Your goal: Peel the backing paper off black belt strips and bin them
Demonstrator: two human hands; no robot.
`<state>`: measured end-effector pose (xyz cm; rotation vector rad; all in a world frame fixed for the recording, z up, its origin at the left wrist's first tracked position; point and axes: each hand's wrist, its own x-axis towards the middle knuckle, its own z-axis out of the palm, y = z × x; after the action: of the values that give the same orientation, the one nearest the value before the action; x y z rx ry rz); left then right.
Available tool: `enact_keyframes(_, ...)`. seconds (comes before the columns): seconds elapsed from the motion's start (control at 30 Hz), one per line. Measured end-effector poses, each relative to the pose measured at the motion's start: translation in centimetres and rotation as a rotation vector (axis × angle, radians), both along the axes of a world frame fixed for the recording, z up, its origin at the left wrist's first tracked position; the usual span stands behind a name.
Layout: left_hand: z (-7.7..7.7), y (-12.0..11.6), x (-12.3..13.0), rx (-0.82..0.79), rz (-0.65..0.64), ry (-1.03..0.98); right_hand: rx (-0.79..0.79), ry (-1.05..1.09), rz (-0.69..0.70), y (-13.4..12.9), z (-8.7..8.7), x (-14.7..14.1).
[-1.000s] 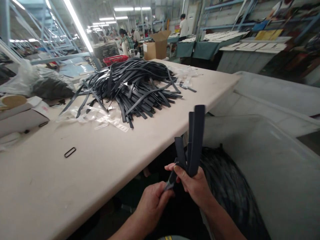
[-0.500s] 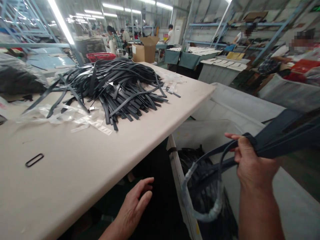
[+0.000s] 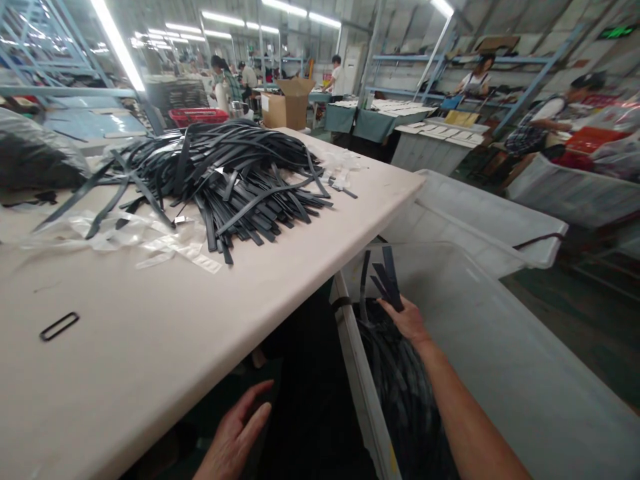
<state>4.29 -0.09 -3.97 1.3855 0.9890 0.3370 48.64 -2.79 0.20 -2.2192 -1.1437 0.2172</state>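
My right hand is closed round a small bunch of dark straps, their ends sticking up above the fingers, inside a white bin. Below it lie many more dark straps in the bin. My left hand hangs beside the table edge with its fingers apart and nothing in it. On the table rests a large heap of dark straps, with clear plastic strips around it. A black oval ring lies at the table's left.
A cardboard box and a red basket stand beyond the heap. A clear plastic bag is at far left. Another white bin stands past the table corner. Several people work in the background.
My right hand has moved left and forward into the bin. The long strap bundle it held at the right is out of its grip, and short strap ends now show there. My left hand has shifted left and down.
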Motion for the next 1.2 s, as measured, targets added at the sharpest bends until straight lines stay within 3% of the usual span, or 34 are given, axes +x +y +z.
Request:
enact_keyframes(0.13,-1.1,-0.6,0.3,0.043,-0.089,0.052,-0.187,0.112,-0.079,-6.1,-6.6,-0.5)
enact_keyframes(0.23,-1.5,-1.1,0.6,0.109,-0.135,0.107,-0.308,0.182,-0.118,-11.3,-10.2,-2.6)
enact_keyframes(0.33,-1.7,-1.3,0.8,0.181,-0.154,0.14,-0.388,0.239,-0.16,-15.8,-12.3,-4.9)
enact_keyframes(0.43,-1.7,-1.4,0.8,0.223,-0.156,0.152,-0.431,0.282,-0.238,-19.1,-12.6,-5.3)
enact_keyframes(0.5,-1.7,-1.4,0.7,0.231,-0.155,0.162,-0.436,0.299,-0.327,-20.6,-11.4,-4.0)
enact_keyframes(0.57,-1.8,-1.5,0.5,0.234,-0.163,0.171,-0.414,0.314,-0.441,-21.4,-9.0,-1.8)
enact_keyframes(0.67,-2.2,-1.6,0.3,0.248,-0.173,0.179,-0.306,0.391,-0.547,-21.0,-3.6,1.2)
enact_keyframes(0.77,-2.8,-1.7,0.3,0.262,-0.182,0.165,-0.156,0.537,-0.448,-18.3,2.6,0.8)
enact_keyframes(0.87,-2.9,-1.4,0.7,0.257,-0.173,0.119,0.018,0.831,-0.175,-13.6,7.2,-4.0)
enact_keyframes(0.93,-2.1,-0.9,1.0,0.249,-0.148,0.085,0.071,0.951,0.036,-10.0,8.9,-8.9)
enact_keyframes(1.07,2.3,0.4,1.0,0.216,-0.043,-0.05,-0.059,1.026,0.422,-4.1,9.3,-18.2)
enact_keyframes(1.2,7.8,1.8,0.3,0.146,0.148,-0.318,-0.254,1.008,0.616,0.1,8.2,-24.8)
